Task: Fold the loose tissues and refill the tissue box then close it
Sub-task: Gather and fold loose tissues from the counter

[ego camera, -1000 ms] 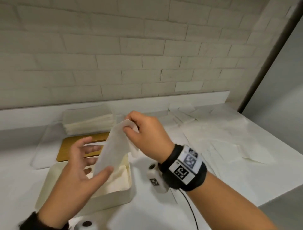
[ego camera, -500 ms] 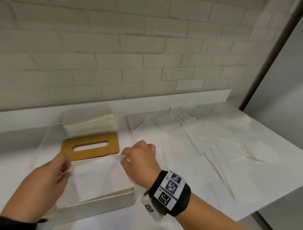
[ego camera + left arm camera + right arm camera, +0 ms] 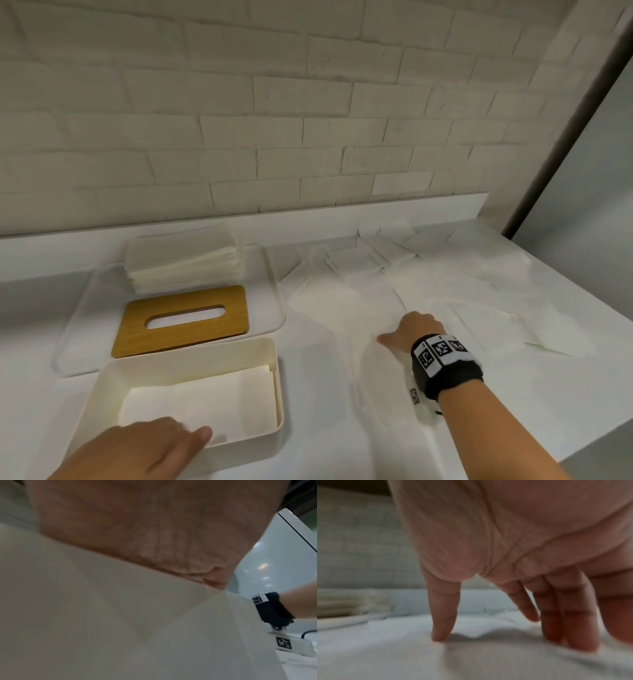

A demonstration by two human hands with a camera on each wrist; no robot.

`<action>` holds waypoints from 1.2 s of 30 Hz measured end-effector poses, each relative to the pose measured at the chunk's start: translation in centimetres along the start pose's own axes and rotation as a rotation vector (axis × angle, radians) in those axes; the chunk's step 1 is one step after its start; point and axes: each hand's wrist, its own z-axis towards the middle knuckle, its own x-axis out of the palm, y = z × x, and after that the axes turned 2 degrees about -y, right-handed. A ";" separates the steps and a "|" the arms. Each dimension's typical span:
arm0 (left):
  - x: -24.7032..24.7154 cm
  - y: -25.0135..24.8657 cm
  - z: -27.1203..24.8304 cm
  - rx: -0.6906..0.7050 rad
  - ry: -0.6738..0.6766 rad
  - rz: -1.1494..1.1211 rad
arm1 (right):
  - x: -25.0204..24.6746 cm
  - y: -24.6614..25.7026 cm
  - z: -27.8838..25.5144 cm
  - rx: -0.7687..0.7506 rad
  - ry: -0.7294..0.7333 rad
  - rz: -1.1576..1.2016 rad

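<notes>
Tissue box (image 3: 102,387) open beside its wooden lid (image 3: 181,320), one folded tissue (image 3: 219,394) inside
Left hand (image 3: 144,448) lies flat, steadying that tissue; right hand (image 3: 409,332), fingers (image 3: 443,622) spread, presses a loose tissue (image 3: 373,308), likely next for folding

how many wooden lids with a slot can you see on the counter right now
1. The wooden lid lies flat on the clear tray, between the tissue stack and the open tissue box.

Left hand (image 3: 137,448): cut off by the head view's bottom edge, fingertips out of sight.
Right hand (image 3: 409,334): fingers hidden beyond its back from above.
Tissue (image 3: 471,655) under the right hand: blurred, edges unreadable.
Tissue box (image 3: 120,628): smeared, filling the left wrist view.
</notes>
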 end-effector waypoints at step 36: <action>2.7 8.3 -0.3 -0.239 -0.784 -0.557 | 1.7 10.4 -15.2 -0.823 -0.139 0.779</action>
